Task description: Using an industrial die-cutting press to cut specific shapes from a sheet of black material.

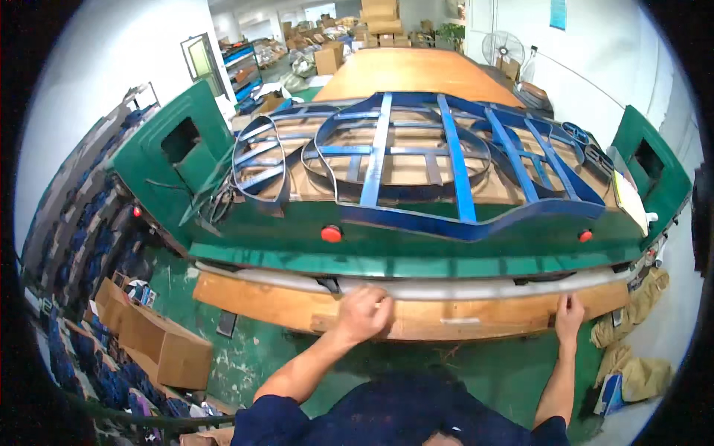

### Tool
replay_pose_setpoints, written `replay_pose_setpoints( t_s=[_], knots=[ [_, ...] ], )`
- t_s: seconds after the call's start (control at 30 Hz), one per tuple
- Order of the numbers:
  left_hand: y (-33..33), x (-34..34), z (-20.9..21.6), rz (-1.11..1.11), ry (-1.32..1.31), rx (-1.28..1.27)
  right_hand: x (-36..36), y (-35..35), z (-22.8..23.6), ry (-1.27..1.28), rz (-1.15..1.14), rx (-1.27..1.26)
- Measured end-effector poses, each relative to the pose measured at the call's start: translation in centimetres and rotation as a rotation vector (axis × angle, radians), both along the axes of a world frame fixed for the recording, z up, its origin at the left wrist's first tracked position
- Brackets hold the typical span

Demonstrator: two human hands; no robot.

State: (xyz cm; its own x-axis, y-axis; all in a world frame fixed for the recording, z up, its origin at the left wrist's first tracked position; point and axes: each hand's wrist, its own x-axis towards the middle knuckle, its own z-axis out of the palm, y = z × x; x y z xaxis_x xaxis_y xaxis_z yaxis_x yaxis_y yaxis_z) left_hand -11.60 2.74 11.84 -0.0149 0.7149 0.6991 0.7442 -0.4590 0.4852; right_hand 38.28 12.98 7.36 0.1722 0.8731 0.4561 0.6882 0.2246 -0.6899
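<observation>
A long wooden board (pixel 476 327) lies in front of the green machine (pixel 446 256), with a white strip or sheet (pixel 461 288) along its far side. My left hand (pixel 364 312) is closed over the board left of its middle, its knuckles by the white strip. Farther right, my right hand (pixel 570 312) is closed too, fingertips at the strip's near edge. What either hand grips is hidden. On top of the machine lie blue metal cutting-die frames (pixel 461 167) with curved outlines and cross bars, resting on a brown board.
Red buttons (pixel 331 234) sit on the machine's front. A cardboard box (pixel 163 342) stands at lower left beside stacked blue-edged pieces (pixel 74 223). Tan sacks (pixel 643 375) lie at right. Behind the machine are an orange-brown table (pixel 424 70) and a fan (pixel 503 48).
</observation>
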Motion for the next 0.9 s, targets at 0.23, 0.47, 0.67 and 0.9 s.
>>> replay_pose_setpoints(
  t_s=[0.23,0.47,0.67,0.9],
  knots=[
    [-0.4,10.7,-1.8,-0.179,0.043,-0.171,1.6,-0.9,-3.1,-0.343,-0.060,0.171],
    [0.9,21.8,-4.1,-0.146,0.088,-0.226,1.4,-2.0,-1.5,-0.295,0.216,0.254],
    [1.8,26.0,-4.9,0.014,0.269,-0.162,7.1,-1.5,0.1,-0.216,0.277,0.171],
    [2.2,26.3,-4.7,0.086,0.372,-0.255,6.5,-0.1,-2.8,-0.309,0.251,0.174]
  ],
)
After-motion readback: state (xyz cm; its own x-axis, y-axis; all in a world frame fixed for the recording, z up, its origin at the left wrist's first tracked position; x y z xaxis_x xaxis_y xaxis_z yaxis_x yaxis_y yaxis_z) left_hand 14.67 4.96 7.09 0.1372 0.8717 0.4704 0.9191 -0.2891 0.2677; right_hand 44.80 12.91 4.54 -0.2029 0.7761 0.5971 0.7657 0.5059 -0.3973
